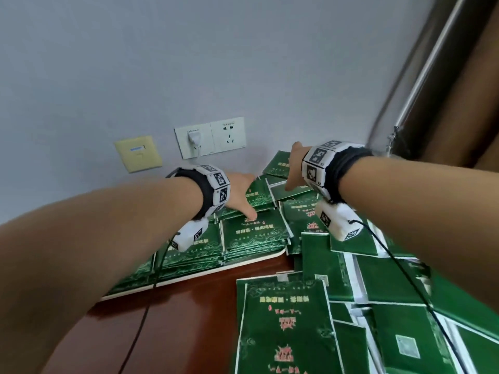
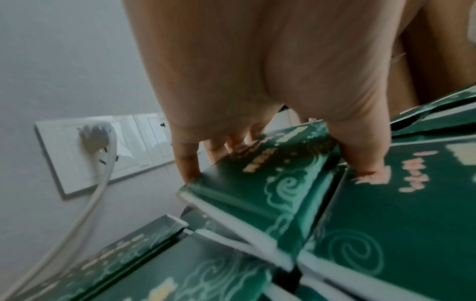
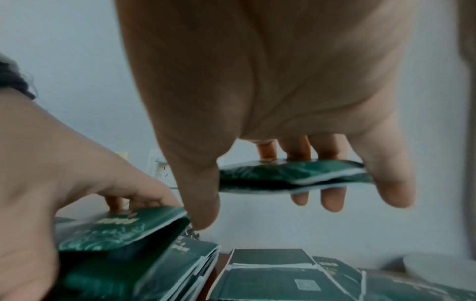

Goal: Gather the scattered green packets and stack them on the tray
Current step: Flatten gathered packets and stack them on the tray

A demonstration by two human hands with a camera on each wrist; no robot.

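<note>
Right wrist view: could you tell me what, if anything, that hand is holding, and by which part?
The right hand holds a green packet clear of the piles, gripped across its width, thumb at one edge, fingers at the other.

At frame centre, the right hand [image 3: 270,101] pinches a green packet [image 3: 291,176] between thumb and fingers. At lower left, the left hand [image 3: 64,163] grips another packet [image 3: 121,230] above stacked packets [image 3: 180,264].

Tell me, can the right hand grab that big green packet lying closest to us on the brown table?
Probably not right away. The right hand already holds a green packet in its grip, up by the far stacks. The near packet lies uncovered on the table, so nothing blocks it once that hand is free.
</note>
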